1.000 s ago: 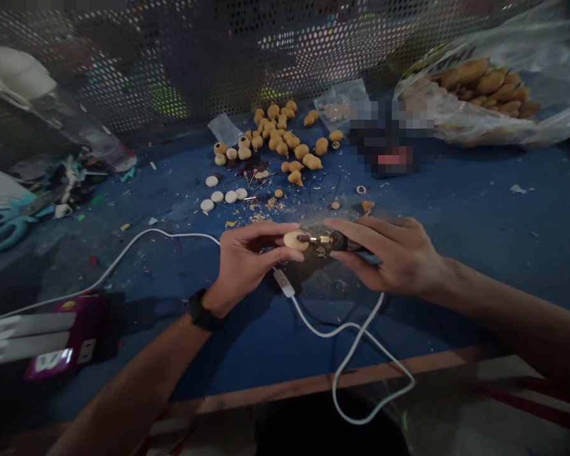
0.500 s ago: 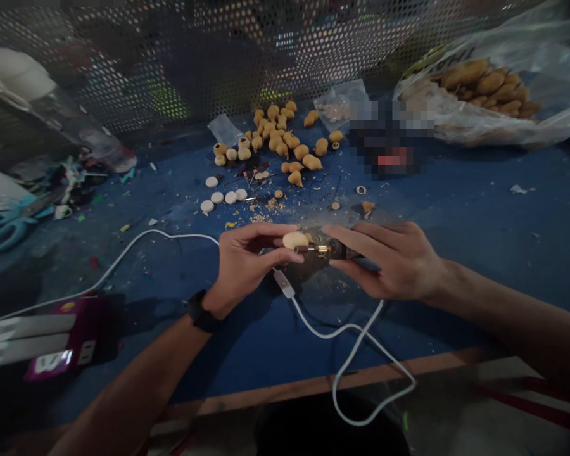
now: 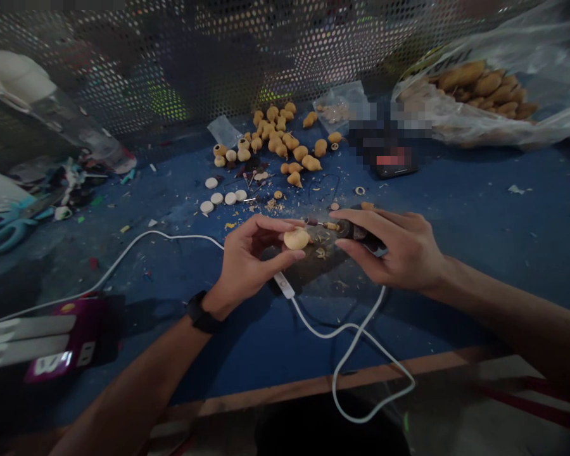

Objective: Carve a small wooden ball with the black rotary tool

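Note:
Between the fingers and thumb of my left hand (image 3: 254, 253) is a small pale gourd (image 3: 296, 238), its stem end pointing right. My right hand (image 3: 394, 244) is closed around a black rotary tool (image 3: 356, 231). The tool has a brass collet and a dark sanding drum (image 3: 310, 221) at its tip, which points left. That drum sits just above and right of the gourd, apart from it as far as I can tell. A white cord (image 3: 313, 326) with an inline switch (image 3: 284, 285) loops below my hands.
Many small gourds (image 3: 275, 133) lie at the back, near white discs (image 3: 217, 197) and shavings. A plastic bag of gourds (image 3: 489, 88) is back right. Blue scissors (image 3: 7, 221) and a purple power strip (image 3: 71, 342) lie left. A perforated metal screen (image 3: 194, 57) stands behind.
My right hand has moved the rotary tool up and slightly right, off the front of the gourd. My left hand has opened a little around the gourd, which now shows more fully.

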{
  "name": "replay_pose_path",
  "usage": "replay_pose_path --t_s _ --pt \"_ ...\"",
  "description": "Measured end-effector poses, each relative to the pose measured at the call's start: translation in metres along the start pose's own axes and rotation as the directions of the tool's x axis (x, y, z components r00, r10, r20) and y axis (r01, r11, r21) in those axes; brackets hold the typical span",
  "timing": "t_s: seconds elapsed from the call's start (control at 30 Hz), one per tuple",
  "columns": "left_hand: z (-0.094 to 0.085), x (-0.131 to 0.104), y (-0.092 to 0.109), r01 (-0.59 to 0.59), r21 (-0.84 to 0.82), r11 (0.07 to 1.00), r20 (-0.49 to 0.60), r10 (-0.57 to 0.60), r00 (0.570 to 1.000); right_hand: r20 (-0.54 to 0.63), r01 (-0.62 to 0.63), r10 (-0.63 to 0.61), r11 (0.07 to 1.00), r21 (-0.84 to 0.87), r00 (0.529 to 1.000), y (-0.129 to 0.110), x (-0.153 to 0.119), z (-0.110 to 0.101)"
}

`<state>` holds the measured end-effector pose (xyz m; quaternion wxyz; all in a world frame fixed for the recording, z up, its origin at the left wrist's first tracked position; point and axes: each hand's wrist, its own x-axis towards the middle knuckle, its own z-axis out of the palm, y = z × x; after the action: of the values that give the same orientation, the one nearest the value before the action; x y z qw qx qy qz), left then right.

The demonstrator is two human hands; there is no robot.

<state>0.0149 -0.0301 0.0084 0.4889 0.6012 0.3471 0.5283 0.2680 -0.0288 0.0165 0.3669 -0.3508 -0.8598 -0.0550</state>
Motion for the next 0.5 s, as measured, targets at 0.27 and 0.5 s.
replay_pose_path --t_s 0.27,0.5 --pt "-0.002 -0.001 -0.001 0.017 0.071 0.997 0.000 -0.017 1.000 0.119 -0.148 0.129 0.974 0.173 0.985 -0.005 0.004 -0.002" --pt "0.002 -0.001 0.001 -0.028 0.053 0.998 0.038 0.026 0.999 0.219 -0.334 0.275 0.890 0.310 0.936 -0.011 0.010 -0.001"
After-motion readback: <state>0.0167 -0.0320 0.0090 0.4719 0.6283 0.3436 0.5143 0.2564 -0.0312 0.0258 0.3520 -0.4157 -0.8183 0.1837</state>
